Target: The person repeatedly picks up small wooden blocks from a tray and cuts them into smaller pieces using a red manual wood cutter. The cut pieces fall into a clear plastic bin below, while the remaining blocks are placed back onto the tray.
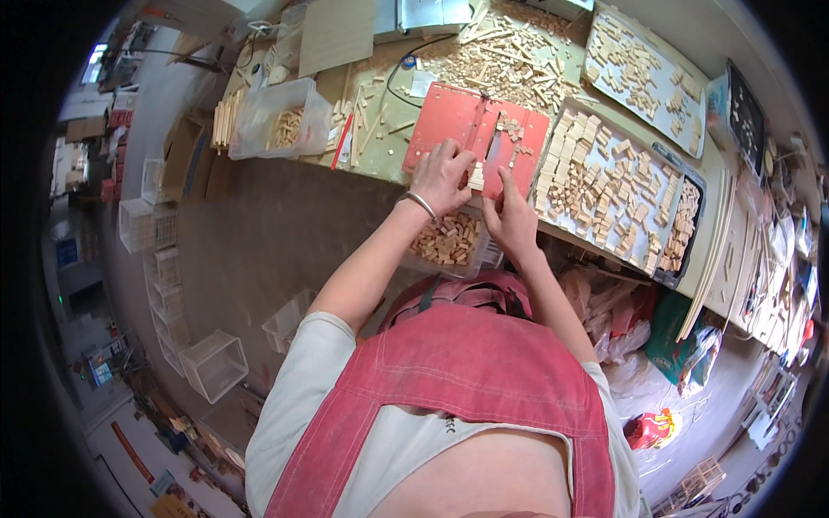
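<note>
A red plate (440,112) with a dark raised strip and a slot lies at the bench's near edge. Over its near middle bends my left hand (443,180), with a bracelet on the wrist. Its curled fingers close at a short row of pale wooden blocks (477,176). My right hand (511,217) is at the plate's near edge, thumb and forefinger close together beside that row; what they grip is hidden. Small wooden pieces (511,129) lie right of the slot. Below my hands stands a clear bin (449,268) with many wooden blocks in it.
Right of the plate, a tray (635,142) holds rows and loose heaps of blocks; another tray (596,65) lies behind. Wood offcuts (518,65) cover the back of the bench. A clear plastic box (259,129) stands left. White crates (214,367) are on the floor.
</note>
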### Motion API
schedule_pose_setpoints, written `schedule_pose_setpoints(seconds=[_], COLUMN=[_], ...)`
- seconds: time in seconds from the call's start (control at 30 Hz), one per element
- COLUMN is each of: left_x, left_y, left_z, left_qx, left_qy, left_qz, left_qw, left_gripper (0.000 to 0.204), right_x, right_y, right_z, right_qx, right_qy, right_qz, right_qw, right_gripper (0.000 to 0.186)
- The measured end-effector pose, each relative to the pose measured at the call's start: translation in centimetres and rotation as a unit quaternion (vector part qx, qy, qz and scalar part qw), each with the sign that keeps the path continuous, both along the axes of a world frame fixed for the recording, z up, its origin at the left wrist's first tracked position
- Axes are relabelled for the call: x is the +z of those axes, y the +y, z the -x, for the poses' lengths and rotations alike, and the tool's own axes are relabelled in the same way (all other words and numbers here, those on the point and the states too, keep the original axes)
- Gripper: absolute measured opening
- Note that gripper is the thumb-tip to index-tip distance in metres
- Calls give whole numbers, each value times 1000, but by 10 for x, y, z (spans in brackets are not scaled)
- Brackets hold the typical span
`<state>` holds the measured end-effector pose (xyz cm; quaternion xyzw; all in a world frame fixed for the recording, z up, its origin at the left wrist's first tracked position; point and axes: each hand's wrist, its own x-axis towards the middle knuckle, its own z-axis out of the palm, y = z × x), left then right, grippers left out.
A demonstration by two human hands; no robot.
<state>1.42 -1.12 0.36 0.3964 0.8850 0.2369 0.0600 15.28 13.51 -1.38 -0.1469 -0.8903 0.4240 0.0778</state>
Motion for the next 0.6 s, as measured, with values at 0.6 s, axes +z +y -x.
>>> schedule_pose_setpoints(seconds=[0.6], left_x=[-1], left_y=[-1], left_z=[25], left_qx=[-93], left_qy=[16], left_qz=[5], left_qw=[996], left_gripper=[50], right_x=[-70], right_y=[-79], right_z=[14], right_qx=[-49], right_qy=[35], right_qz=[326], right_qw=[944], right_gripper=[121])
